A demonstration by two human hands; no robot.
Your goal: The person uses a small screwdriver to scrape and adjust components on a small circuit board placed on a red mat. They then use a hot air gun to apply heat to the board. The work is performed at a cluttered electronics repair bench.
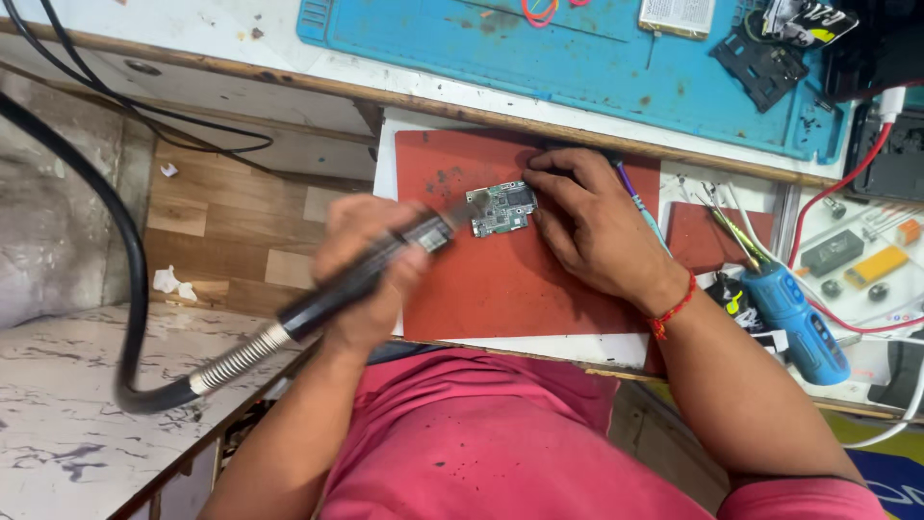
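Note:
My left hand [371, 270] is blurred and grips the black handle of a hot-air tool [385, 260]. Its nozzle points at a small green circuit board [502, 209], which lies on a red mat [500, 279]. A thick black hose [125, 289] with a metal spring collar runs from the handle down to the left. My right hand [597, 226], with a red thread around the wrist, rests on the mat just right of the board. Its fingertips touch the board's edge, and it holds a thin tool with a purple and teal shaft [635, 197].
A blue work mat [577, 67] lies beyond the red one, with a black frame part [760, 63] on it. At the right stand a blue cylindrical tool [799, 313], tweezers [736, 231], red wires and a tray of small parts [866, 260]. A marbled white surface [67, 404] is at lower left.

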